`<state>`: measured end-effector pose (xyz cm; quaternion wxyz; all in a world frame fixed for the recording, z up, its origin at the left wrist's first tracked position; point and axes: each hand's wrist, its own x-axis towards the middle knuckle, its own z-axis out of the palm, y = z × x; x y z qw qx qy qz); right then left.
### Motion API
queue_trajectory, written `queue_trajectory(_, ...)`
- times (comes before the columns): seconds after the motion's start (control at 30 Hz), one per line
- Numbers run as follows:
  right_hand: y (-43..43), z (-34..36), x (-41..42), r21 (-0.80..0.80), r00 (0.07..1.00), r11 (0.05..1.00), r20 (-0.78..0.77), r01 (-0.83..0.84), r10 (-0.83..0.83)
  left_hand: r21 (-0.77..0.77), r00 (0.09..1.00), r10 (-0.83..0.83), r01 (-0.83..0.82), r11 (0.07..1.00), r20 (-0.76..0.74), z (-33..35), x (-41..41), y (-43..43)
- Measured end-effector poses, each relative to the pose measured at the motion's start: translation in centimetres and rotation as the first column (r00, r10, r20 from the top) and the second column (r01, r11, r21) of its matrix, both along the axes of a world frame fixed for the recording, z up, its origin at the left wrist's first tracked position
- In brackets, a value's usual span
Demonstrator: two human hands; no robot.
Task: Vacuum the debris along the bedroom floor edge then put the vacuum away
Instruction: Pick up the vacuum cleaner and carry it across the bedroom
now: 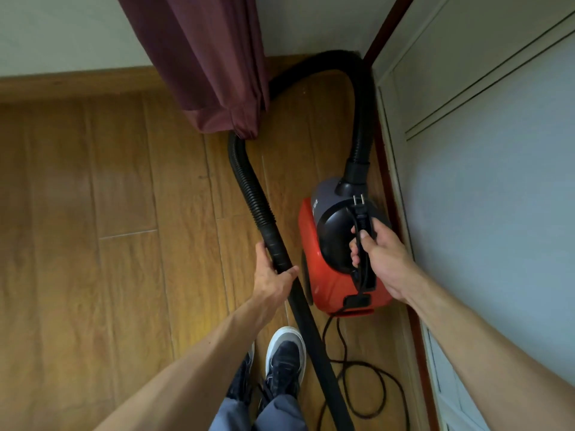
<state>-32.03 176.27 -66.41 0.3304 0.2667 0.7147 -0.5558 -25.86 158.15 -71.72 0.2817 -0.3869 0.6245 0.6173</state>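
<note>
We stand over the red and black canister vacuum [339, 250], which sits on the wooden plank floor [93, 228] at about three o'clock from centre, tight beside the pale panelled wardrobe door [482, 181]; this looks like the putting-away stage, the body parked in its corner. Our right hand [381, 259] wraps the black carry handle on top, fingers curled closed around it and pinning the black two-pin plug [359, 209] against it, pins pointing to twelve o'clock, likely so the loose lead travels with the machine. Our left hand [273, 275] closes around the rigid black wand of the ribbed black hose [249, 181], thumb on one side, fingers wrapped behind, keeping it from trailing. The hose loops up to twelve o'clock, partly hidden behind the maroon curtain [214, 73]. The black power cord [367, 384] coils on the floor at five o'clock. The nozzle end is cut off below the frame, and we cannot make out any debris
</note>
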Motion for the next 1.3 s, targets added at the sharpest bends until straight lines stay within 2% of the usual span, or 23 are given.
queue_trajectory(0.37,-0.9,9.9,3.9,0.071,0.990,0.995,-0.122,0.073,-0.064,0.104,0.989,-0.119,0.129,0.986,-0.091,10.6,4.1,0.9)
queue_trajectory(0.5,-1.5,13.4,5.9,0.076,0.978,0.985,-0.153,0.156,-0.143,0.058,0.963,-0.220,0.231,0.971,-0.159,13.9,5.6,0.9)
queue_trajectory(0.67,-2.2,18.0,8.3,0.087,0.961,0.975,-0.207,0.206,-0.185,-0.004,0.929,-0.265,0.274,0.962,-0.258,18.0,6.0,-0.4)
queue_trajectory(1.1,-3.6,30.9,11.3,0.080,0.962,0.993,-0.265,0.089,-0.065,0.015,0.906,-0.196,0.218,0.976,-0.376,32.8,6.6,-2.6)
queue_trajectory(1.3,-3.9,36.9,12.0,0.011,0.956,0.997,-0.285,0.079,-0.073,-0.019,0.888,-0.168,0.177,0.984,-0.428,38.9,7.4,-3.2)
